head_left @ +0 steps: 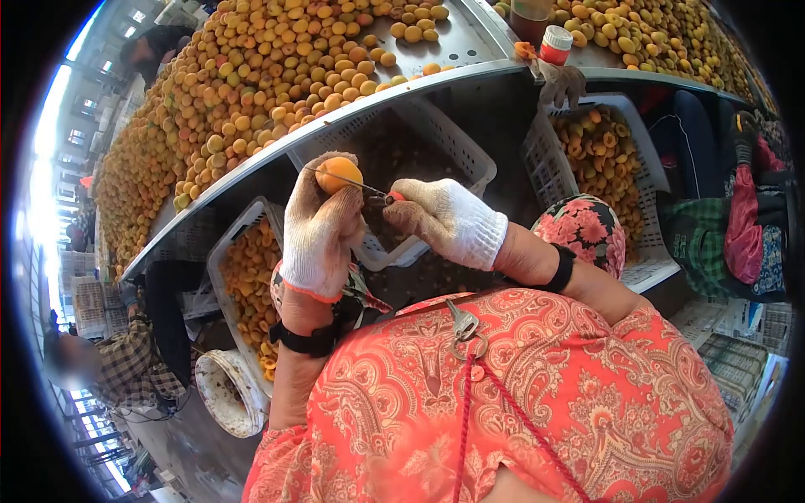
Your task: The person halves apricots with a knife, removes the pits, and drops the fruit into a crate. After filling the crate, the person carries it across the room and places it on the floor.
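Note:
My left hand (317, 230), in a soiled white knit glove, is closed around a whole-looking orange apricot (340, 172). My right hand (453, 220), gloved the same way, grips a small knife (374, 193) by its reddish handle. The thin blade reaches left across to the apricot and lies against it. How deep the edge sits in the fruit cannot be made out. Both hands are close together above a grey plastic crate (470, 151) with dark contents at its bottom.
A metal table (457, 42) heaped with apricots (277, 67) curves ahead. Crates of cut apricots stand left (249, 281) and right (597, 155). A red-labelled bottle (556, 46) and a glove (563, 84) rest at the table edge. A dirty white bucket (226, 394) stands lower left. People sit on both sides.

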The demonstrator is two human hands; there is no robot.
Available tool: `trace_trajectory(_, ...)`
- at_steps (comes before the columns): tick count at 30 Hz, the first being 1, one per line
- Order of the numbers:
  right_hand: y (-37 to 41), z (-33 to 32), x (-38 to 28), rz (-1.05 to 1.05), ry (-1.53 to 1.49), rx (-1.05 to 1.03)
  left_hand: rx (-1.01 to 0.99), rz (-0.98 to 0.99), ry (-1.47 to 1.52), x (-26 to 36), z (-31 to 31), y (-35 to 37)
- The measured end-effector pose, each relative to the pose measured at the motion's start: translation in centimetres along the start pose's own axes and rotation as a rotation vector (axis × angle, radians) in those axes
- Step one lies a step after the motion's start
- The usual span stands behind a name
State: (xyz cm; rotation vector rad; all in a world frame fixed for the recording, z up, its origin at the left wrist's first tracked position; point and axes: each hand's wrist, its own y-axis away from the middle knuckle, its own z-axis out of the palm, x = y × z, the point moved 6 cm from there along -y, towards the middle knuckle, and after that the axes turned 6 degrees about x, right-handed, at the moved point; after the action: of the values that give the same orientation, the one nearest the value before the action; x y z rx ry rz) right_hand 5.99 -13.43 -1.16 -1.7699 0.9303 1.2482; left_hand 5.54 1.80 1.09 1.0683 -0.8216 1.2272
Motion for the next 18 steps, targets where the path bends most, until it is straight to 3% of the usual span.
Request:
trace_trajectory(10, 0.6, -0.5, -0.7, -0.075, -0.056, 0.074, -0.006, 0.047, 0.030, 0.8, 1.2, 0.3)
trace_trajectory(12, 0.8, -0.5, -0.7, -0.094, 0.039, 0.091, -0.023, 0.150, -0.148, 1.2, 1.4, 0.4)
trace_trajectory(18, 0.7, 0.3, 0.4, -0.134, 0.007, 0.139, 0.001, 0.244, -0.095, 1.2, 2.1, 0.2)
